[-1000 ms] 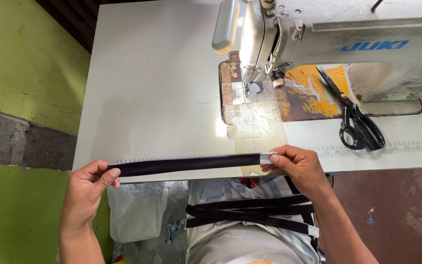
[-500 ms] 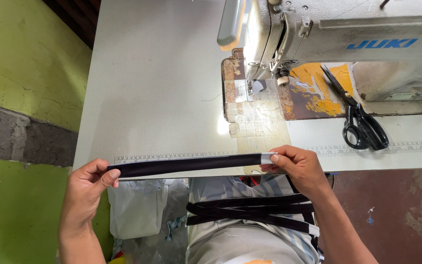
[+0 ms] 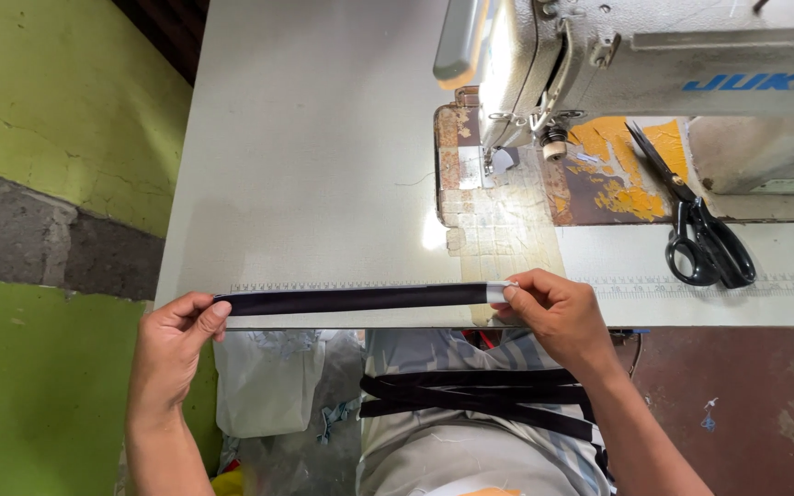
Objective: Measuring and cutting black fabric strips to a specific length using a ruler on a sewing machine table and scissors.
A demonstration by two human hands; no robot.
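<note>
**Black strap held taut along the table's near edge**

Black strap (image 3: 356, 298) lies stretched flat along the near edge of the white table (image 3: 323, 156), right against the printed ruler strip (image 3: 342, 287) that runs left to right there. The left hand (image 3: 172, 354) pinches the strap's left end, thumb and forefinger closed on it just off the table's left corner. The right hand (image 3: 558, 317) grips the right end, fingers clamped together over a pale, whitish tip (image 3: 498, 292) on the strap. Between the 2 hands the strap is straight and level.

Compared with half a second ago, nothing about the hold has changed: both hands sit at the same places on the strap, and the strap stays at the same stretch along the ruler. Only the view has drifted a little, with the sewing machine (image 3: 618, 55) sitting slightly further right and higher in sight than it did 1 second ago.

Further back on the right, black-handled scissors (image 3: 700, 230) rest on the machine's bed, blades pointing to the far left, near a worn yellow patch (image 3: 618, 170). Below the table edge, more black straps (image 3: 480, 400) lie bunched across the person's lap. A white plastic bag (image 3: 268, 381) hangs under the table to the left of the lap, and a green wall (image 3: 57, 101) runs along the left.
</note>
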